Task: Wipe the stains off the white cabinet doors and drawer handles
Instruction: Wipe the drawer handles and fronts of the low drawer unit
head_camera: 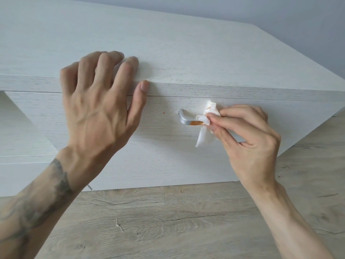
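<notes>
White wood-grain laminate, head view, single entry: cabinet [205,58], seen from above and in front, its drawer front [149,146] filling the centre.

Handle [183,119]: brushed metal bar mounted on the drawer front, just toward 3 o'clock of centre. Its left bend is exposed and its right end is hidden behind a hand. An orange-brown stain [196,123] is smeared along the bar. A small reddish speck [164,112] is noted on the laminate at 9 o'clock of the handle.

Tissue [210,109]: white, crumpled, faintly marked orange, pressed to the bar at the stain's 3 o'clock end.

Right hand [248,139]: closed in a pinch on the tissue.

Left hand [99,101]: at 9 o'clock of the handle, fingers spread over the cabinet's top edge, thumb laid against the front edge. Nothing is held.

Floor [168,221]: pale wood-effect planks at 6 o'clock. Wall [242,8]: grey, at 12 o'clock.

Handling, judged: the tissue is expected to be light, soft and easily torn, so it is best bunched and wrapped round the bar. The handle is taken to be stiff and smooth. The smear may be spread rather than lifted unless a clean fold is turned out.
</notes>
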Tool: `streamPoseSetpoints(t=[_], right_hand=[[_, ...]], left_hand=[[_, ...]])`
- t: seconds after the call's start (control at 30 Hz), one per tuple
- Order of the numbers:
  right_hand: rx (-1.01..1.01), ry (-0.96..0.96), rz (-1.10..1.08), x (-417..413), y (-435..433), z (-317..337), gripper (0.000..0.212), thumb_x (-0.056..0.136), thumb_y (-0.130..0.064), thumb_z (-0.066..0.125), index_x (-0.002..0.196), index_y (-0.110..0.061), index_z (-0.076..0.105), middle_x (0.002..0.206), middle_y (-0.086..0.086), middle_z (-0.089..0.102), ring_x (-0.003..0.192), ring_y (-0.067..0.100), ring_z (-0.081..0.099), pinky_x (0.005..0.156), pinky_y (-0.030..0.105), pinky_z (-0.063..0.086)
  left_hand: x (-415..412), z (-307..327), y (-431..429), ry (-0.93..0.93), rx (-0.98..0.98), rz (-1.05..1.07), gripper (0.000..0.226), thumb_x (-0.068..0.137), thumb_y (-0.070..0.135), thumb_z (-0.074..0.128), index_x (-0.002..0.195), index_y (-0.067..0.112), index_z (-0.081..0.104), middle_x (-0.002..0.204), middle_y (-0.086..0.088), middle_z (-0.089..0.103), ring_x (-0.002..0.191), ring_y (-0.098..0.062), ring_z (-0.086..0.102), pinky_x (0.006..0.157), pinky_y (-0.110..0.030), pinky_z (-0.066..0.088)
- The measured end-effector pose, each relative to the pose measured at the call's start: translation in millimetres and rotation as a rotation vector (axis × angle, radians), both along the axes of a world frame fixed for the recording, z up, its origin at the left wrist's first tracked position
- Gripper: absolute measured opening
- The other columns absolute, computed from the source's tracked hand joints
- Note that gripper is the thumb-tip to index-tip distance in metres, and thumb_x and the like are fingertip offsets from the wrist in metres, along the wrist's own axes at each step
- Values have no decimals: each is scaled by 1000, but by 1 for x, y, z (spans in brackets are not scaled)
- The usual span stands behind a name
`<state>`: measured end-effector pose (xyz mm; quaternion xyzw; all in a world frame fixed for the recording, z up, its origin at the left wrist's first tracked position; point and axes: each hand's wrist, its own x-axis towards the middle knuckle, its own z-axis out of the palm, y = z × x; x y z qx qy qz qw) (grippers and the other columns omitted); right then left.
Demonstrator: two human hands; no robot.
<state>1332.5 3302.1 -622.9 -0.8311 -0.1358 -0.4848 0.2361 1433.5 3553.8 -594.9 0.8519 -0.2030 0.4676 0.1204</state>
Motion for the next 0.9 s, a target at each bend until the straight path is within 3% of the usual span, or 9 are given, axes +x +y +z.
streamPoseSetpoints(t=[0.2,0.43,0.77,0.9], right_hand=[[-34,-20,65,13,24,1,10,95,-17,81,101,-9,84,96,4,75,88,23,68,82,43,49],[-9,-11,45,16,37,0,7,97,-14,80,101,-9,83,96,8,73,90,27,67,80,52,50],[-86,-43,-42,15,42,4,6,97,-16,80,94,-13,85,95,3,75,85,23,70,88,42,41],[-86,-63,-86,10,43,2,4,96,-12,81,95,-11,85,93,5,75,85,25,70,86,41,44]], left_hand=[[0,-2,0,0,-3,1,46,114,45,34,138,14,59,135,-10,59,120,-32,44,100,-48,28],[-1,-7,0,-11,14,18,46,113,44,39,138,11,58,135,-13,58,122,-33,45,109,-48,28],[-1,-12,0,-14,18,29,48,112,44,40,141,10,58,139,-15,57,129,-38,50,115,-51,29],[-2,-12,0,-12,13,28,48,112,45,40,141,10,58,139,-15,57,130,-37,50,115,-50,28]])
